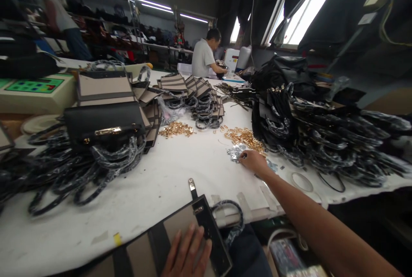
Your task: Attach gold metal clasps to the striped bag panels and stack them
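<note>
My left hand (189, 251) lies flat with its fingers stretched out on a black and beige handbag piece (175, 225) at the table's front edge. A strap tab with a gold metal end (192, 185) sticks up from that piece, and a plastic-wrapped handle (240, 217) loops out at its right. Farther off, my right hand (254, 161) reaches to a small heap of silver metal plates (234, 152). Its fingers are pinched together at the heap's edge; what is between them is too small to make out. Gold metal fittings (246, 137) lie just beyond.
Black handbags with wrapped handles (106, 127) stand at the left. Another pile of black bags (337, 140) fills the right side. More gold fittings (177, 129) lie mid-table near stacked beige pieces (174, 84). A person (202, 58) works at the far end.
</note>
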`<state>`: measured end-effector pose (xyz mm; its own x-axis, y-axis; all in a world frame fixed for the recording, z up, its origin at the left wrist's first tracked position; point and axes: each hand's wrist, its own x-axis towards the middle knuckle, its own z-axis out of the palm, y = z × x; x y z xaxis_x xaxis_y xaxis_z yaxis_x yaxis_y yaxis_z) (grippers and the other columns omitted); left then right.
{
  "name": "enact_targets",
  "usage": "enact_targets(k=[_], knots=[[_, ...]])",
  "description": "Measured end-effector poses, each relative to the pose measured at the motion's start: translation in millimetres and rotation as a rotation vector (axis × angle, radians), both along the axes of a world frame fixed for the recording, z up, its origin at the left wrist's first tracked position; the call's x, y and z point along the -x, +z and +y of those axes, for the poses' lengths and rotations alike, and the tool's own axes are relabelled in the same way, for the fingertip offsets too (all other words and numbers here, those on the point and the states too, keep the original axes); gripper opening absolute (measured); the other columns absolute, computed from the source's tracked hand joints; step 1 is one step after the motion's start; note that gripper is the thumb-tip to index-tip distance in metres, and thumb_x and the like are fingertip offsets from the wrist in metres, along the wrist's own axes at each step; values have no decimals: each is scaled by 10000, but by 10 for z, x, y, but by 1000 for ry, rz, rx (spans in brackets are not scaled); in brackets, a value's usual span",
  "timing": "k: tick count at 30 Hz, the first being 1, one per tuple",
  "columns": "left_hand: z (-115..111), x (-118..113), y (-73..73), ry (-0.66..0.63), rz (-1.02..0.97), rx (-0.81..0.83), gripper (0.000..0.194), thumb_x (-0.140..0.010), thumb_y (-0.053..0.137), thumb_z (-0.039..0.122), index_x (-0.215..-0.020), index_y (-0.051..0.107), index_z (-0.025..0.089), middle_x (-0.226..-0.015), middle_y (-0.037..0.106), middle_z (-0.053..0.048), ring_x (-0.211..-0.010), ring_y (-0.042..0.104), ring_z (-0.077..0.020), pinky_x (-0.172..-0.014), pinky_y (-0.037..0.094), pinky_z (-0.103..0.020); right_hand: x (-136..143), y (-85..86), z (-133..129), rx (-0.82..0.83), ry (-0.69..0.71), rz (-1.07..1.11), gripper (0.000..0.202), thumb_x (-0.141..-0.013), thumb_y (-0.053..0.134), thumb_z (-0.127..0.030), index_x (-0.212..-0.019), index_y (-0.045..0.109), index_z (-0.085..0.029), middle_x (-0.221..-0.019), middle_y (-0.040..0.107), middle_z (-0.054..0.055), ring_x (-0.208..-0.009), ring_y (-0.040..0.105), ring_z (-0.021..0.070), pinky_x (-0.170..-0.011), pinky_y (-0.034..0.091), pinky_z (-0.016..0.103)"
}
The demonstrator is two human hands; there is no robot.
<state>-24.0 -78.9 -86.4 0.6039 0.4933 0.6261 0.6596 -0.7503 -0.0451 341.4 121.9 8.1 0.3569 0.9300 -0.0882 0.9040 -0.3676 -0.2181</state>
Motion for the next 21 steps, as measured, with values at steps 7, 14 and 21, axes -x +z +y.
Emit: enact_targets(k=[7, 14, 21], knots=[[-15, 15, 119, -4, -1, -8, 351, -982, 644, 340, -1319, 707, 267, -1370, 707, -60, -1633, 174, -279, -1363, 36, -490, 60, 32, -53, -12, 54, 25, 272, -857, 721, -455, -1022, 836, -271, -1041, 806, 62, -961, 719, 258, -719, 438, 294], [-49, 15, 107, 12, 12, -28, 361, -993, 634, 415, -1320, 703, 279, -1386, 695, -51, -1636, 153, -292, -1356, 40, -505, 138, 37, -131, -4, 81, -12, 279, -825, 718, -394, -1054, 832, -284, -1061, 807, 68, -981, 716, 281, -726, 435, 309], [-53, 70, 188, 12, 111, -28, 419, -959, 672, 380, -1365, 682, 277, -1423, 670, -54, -1641, 87, -312, -1347, -17, -516, 154, 139, -164, -23, 98, -34, 247, -845, 666, -290, -1016, 827, -212, -1019, 807, 119, -958, 728, 291, -715, 439, 308]])
